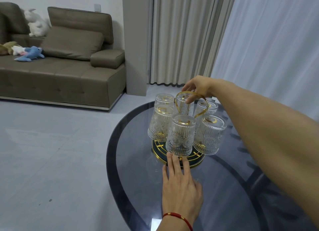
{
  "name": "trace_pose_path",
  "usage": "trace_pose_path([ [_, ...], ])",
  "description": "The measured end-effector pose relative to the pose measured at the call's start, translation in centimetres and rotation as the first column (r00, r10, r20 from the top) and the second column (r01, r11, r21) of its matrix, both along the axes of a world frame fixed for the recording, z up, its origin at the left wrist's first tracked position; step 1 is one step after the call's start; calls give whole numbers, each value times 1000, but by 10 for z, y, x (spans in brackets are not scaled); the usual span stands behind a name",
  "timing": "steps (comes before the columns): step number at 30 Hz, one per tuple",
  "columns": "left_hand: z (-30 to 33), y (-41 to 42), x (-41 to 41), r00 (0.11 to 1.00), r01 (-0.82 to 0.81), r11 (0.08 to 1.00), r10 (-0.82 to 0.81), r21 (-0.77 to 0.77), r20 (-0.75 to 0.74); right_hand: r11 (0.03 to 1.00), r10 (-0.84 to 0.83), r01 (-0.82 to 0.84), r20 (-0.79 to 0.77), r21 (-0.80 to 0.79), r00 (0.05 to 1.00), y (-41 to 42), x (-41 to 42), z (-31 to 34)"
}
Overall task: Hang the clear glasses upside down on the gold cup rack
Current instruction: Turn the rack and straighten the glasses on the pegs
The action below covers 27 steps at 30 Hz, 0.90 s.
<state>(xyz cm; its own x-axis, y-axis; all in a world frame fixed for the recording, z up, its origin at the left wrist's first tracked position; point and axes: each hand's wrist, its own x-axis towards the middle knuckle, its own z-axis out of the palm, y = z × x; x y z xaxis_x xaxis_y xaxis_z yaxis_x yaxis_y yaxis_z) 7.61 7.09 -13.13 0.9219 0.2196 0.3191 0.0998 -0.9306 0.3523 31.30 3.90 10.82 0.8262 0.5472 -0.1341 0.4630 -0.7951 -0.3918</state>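
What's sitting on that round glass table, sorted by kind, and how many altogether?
Clear ribbed glasses hung upside down: 6, e.g. the nearest, all on the rack
Gold wire cup rack with loop handle and dark round base: 1
Total: 7 things on the dark round glass table

The right hand is at the rack's handle; the left hand lies flat by its base.
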Motion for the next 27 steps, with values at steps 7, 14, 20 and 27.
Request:
trace_pose_path([
  [7,2,0,-1,1000,-11,1000,11,4,9,1000,25,-25,8,10,1000,-3,4,-1],
  [14,2,-1,-2,999,-23,1000,23,15,37,1000,-7,6,48,28,999,-6,11,-7],
  [20,1,-1,-2,999,-15,1000,15,16,39,998,-25,23,44,52,999,-8,15,-9],
  [27,2,0,-2,1000,-1,1000,0,11,21,997,-23,20,45,70,999,-9,18,-11],
])
